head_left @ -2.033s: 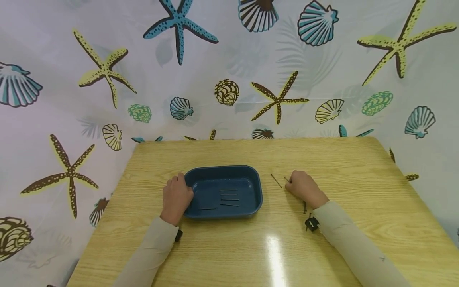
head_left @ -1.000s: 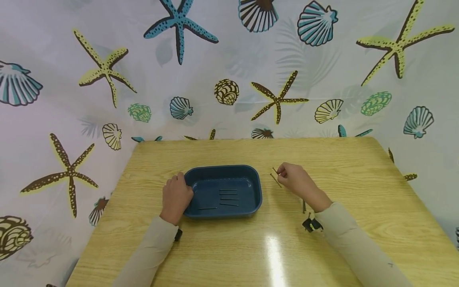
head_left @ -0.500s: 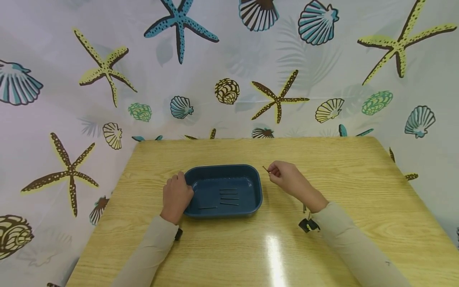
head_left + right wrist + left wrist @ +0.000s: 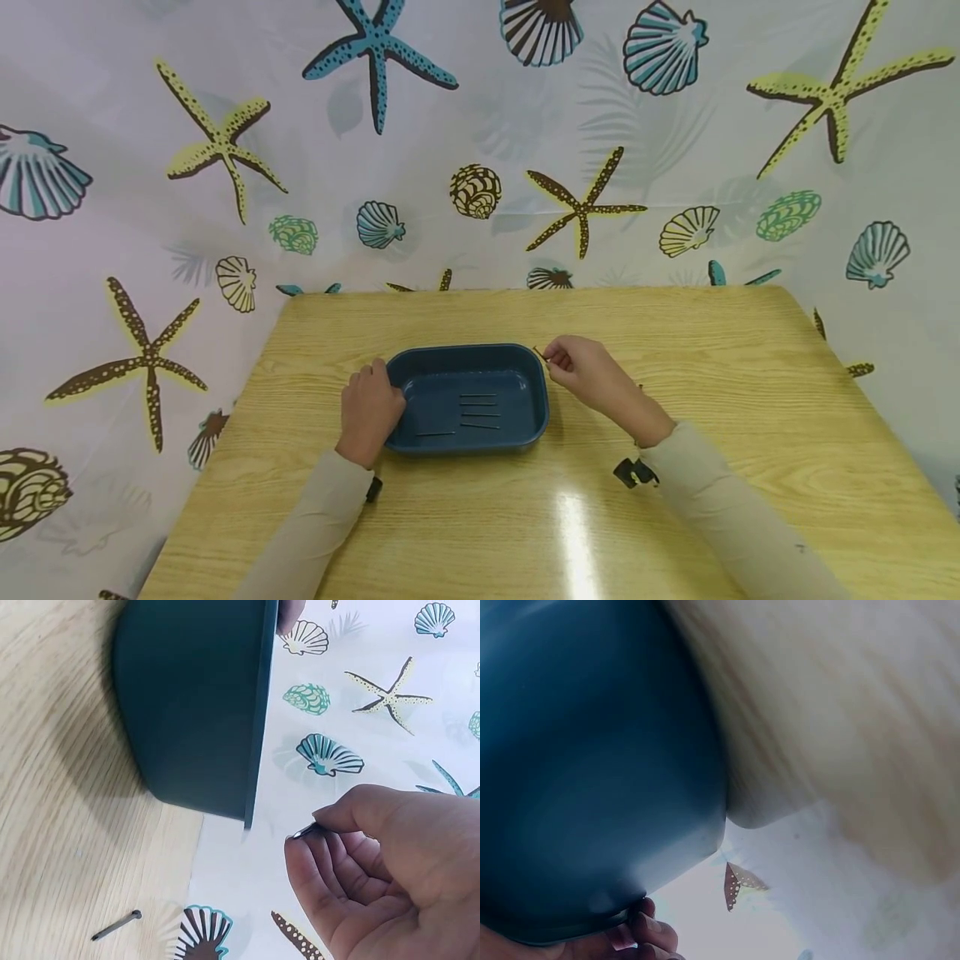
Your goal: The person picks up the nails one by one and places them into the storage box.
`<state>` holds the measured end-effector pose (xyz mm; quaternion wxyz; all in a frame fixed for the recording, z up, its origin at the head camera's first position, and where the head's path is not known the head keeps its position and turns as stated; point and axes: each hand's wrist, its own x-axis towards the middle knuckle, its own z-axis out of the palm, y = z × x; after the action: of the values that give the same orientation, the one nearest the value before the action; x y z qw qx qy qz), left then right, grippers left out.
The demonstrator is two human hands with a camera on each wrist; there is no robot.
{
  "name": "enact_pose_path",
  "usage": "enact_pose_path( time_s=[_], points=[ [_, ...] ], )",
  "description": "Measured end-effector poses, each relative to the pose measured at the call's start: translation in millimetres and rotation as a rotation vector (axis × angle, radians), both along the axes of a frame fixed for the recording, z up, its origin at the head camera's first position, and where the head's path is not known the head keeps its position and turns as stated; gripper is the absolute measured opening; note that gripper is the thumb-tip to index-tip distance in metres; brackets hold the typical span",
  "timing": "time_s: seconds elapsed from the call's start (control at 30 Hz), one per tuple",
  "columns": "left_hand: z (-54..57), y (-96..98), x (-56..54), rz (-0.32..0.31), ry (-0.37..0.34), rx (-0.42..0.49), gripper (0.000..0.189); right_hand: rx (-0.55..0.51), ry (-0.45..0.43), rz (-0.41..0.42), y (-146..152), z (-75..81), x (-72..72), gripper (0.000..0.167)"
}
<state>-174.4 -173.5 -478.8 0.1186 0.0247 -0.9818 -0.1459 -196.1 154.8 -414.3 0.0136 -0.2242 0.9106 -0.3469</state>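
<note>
My left hand (image 4: 370, 414) grips the left rim of a dark blue rectangular tray (image 4: 465, 444); in the left wrist view its fingertips (image 4: 654, 930) curl over the tray's edge. Several thin nails (image 4: 480, 405) lie inside the tray. Between thumb and index finger, my right hand (image 4: 592, 372) pinches another nail (image 4: 542, 355), close to the tray's upper right corner. In the right wrist view that held nail (image 4: 306, 830) shows only as a short dark piece, apart from the tray wall (image 4: 195, 705).
One loose nail (image 4: 116, 925) lies on the wooden table (image 4: 480, 533), right of the tray. Small dark nail ends (image 4: 641, 387) peek out around my right wrist, the rest hidden. A black strap piece (image 4: 634, 473) hangs at the right cuff. A patterned curtain (image 4: 480, 125) stands behind the table.
My right hand has lifted a nail off the table and carried it left to the tray's right rim. The left hand and tray have stayed put.
</note>
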Motion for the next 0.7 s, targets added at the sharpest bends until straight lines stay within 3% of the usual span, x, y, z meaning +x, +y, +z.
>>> enact_pose_path(
  time_s=[0.47,0.7],
  points=[
    [-1.4,-0.1,0.2,-0.011,0.056,-0.017,0.009,0.005,-0.031,0.104,-28,-1.5,9.7,0.013],
    [0.2,0.4,0.5,-0.006,0.028,-0.007,0.01,0.056,-0.007,0.16,-42,-8.3,13.4,0.01]
  ],
)
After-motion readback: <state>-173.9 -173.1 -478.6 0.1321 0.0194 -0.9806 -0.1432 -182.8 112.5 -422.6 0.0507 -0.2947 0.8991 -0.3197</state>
